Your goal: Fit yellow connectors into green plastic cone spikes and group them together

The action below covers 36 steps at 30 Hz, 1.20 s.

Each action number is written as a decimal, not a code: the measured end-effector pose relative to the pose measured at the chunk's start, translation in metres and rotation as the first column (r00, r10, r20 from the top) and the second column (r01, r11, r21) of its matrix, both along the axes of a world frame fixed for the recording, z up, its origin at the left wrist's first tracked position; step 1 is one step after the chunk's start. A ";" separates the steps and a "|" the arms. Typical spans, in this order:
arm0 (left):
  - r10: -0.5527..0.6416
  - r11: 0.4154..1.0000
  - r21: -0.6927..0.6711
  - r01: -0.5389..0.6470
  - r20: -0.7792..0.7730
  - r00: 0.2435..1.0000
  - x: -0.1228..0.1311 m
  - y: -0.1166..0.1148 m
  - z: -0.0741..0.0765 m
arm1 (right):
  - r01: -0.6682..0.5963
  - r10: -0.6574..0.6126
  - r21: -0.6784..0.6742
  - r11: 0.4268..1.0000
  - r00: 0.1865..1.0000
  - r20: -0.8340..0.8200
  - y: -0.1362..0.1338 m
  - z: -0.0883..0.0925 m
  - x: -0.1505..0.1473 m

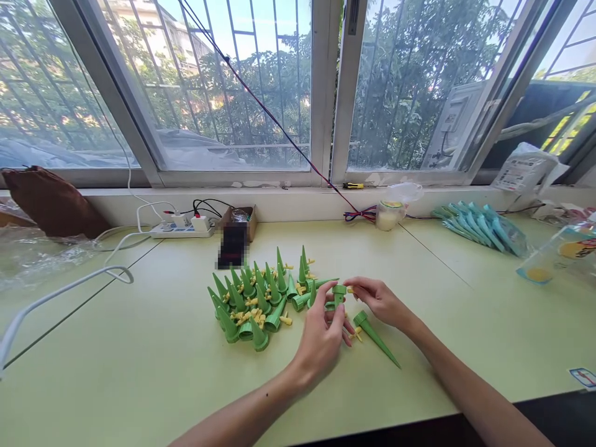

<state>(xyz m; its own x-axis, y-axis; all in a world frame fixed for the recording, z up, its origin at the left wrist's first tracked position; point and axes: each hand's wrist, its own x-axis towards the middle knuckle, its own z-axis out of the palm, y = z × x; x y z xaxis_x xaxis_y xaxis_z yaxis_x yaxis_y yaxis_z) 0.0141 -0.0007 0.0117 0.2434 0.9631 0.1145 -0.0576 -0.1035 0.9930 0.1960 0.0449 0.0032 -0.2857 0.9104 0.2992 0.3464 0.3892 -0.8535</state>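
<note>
On the pale yellow-green table (139, 366): green plastic cones (238, 302) clustered, many upright, among small yellow plastic fittings (286, 319).
Left hand (321, 338): grip closed about a green plastic capped piece (339, 290), right of the cluster.
Right hand (384, 302): fingertips pinched a yellow plastic stub (350, 290) at the cap; seated or not, couldn't tell.
Progress: judged partway; one piece in hand, loose fittings left, finished count unclear.
Long green plastic spike (379, 341): lay near the hands.
Packet print: white plastic packet (519, 171), lettering illegible; no brand readable.

Bright daylight came from the windows (242, 93) at twelve o'clock; their frames (107, 87) leaned, distorted, toward ten and two. Mosaic blurred one dark object (233, 245) near nine.
</note>
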 end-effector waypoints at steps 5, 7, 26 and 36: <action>-0.002 1.000 -0.004 0.002 -0.002 1.000 -0.001 0.000 -0.001 | -0.062 0.058 -0.045 0.997 0.995 -0.080 0.003 -0.004 -0.001; -0.003 1.000 -0.003 0.003 0.003 1.000 -0.001 0.000 -0.001 | -0.076 0.069 -0.063 0.995 0.992 -0.105 0.003 -0.002 -0.002; 0.017 1.000 0.001 -0.017 0.056 0.998 0.000 0.000 -0.001 | -0.087 0.022 -0.149 0.985 0.919 -0.393 -0.006 0.011 -0.005; 0.064 0.998 0.001 -0.064 0.065 0.996 0.001 0.001 -0.005 | -0.080 0.003 -0.136 0.988 0.873 -0.488 -0.009 0.015 -0.010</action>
<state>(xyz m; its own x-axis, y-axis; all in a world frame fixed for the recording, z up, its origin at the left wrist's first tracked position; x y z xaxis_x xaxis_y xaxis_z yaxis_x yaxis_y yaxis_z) 0.0153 0.0000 0.0069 0.1731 0.9761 0.1314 -0.1154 -0.1124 0.9869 0.1859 0.0358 0.0183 -0.1776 0.9453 0.2737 -0.1401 0.2510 -0.9578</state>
